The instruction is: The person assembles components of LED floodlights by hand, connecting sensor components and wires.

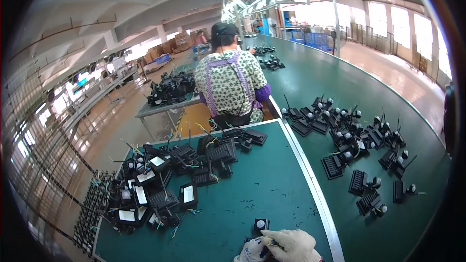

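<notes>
Both of my hands wear pale work gloves at the near edge of the green table (228,233). My left hand (252,251) is closed around a black floodlight (261,224) whose round white sensor dome shows just above the gloves; its body is mostly hidden. My right hand (292,245) lies across from the right, fingers pinched together against the left hand. A thin bit of wire seems to show at its fingertips, too small to make out for certain.
To the left lies a pile of black floodlights (165,199) with loose coloured wires. Dark scraps (247,204) dot the table. A metal edge strip (310,179) borders a green conveyor belt (310,75) carrying more floodlights (359,136). A person (230,77) sits ahead, back turned.
</notes>
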{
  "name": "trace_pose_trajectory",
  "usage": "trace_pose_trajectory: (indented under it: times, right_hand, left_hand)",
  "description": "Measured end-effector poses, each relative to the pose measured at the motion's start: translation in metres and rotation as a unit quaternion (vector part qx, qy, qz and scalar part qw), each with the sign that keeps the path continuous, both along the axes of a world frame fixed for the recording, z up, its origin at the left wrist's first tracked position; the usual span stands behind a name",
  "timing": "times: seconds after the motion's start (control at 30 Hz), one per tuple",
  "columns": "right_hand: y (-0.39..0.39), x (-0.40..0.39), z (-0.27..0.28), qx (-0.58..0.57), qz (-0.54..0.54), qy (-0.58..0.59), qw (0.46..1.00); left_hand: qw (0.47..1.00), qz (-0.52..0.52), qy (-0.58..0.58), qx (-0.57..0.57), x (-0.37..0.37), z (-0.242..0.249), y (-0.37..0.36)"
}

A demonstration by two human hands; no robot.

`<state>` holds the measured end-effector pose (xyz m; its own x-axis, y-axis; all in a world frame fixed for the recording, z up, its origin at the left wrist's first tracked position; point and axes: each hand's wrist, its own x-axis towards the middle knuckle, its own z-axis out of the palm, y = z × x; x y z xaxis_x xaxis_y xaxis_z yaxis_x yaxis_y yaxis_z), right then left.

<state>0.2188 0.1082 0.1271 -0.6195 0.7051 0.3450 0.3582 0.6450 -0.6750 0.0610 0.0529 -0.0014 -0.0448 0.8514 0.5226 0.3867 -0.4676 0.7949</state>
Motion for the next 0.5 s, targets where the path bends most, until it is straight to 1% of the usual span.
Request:
trace_pose_trajectory:
  times: [0.03,0.07,0.1,0.13,0.17,0.2,0.23,0.33,0.43,0.5]
  right_hand:
    - [-0.001,-0.003,-0.001,0.001,0.001,-0.01,1.0]
    - [-0.002,-0.004,-0.005,0.006,-0.005,0.009,1.0]
    - [-0.003,-0.004,-0.008,0.012,-0.012,0.028,0.999]
    - [-0.004,-0.004,-0.012,0.019,-0.019,0.047,0.999]
    - [-0.004,-0.004,-0.016,0.002,-0.026,0.075,0.997]
    - [-0.005,-0.004,-0.02,-0.013,-0.032,0.102,0.994]
    - [-0.007,-0.003,-0.024,-0.029,-0.038,0.13,0.99]
    - [-0.012,0.0,-0.036,-0.122,-0.035,0.201,0.971]
    - [-0.011,0.009,-0.032,-0.077,0.023,0.243,0.967]
    - [-0.011,0.01,-0.028,-0.12,0.056,0.257,0.957]
  left_hand:
    - [0.998,-0.022,-0.049,-0.027,-0.006,-0.02,-0.003]
    - [0.993,-0.043,-0.097,-0.054,-0.008,-0.017,-0.002]
    - [0.988,-0.045,-0.141,-0.045,-0.002,-0.006,-0.002]
    - [0.998,-0.013,-0.049,-0.027,-0.003,-0.01,-0.002]
    - [0.999,0.019,0.044,-0.005,-0.007,-0.021,-0.002]
    - [0.989,0.051,0.135,0.02,-0.009,-0.029,-0.003]
    - [0.984,0.063,0.166,0.024,-0.007,-0.036,-0.007]
    - [0.979,0.075,0.189,0.024,-0.002,-0.033,-0.012]
    - [0.976,0.085,0.2,0.024,-0.001,-0.026,-0.009]
    - [0.973,0.09,0.211,0.018,-0.001,-0.025,-0.009]
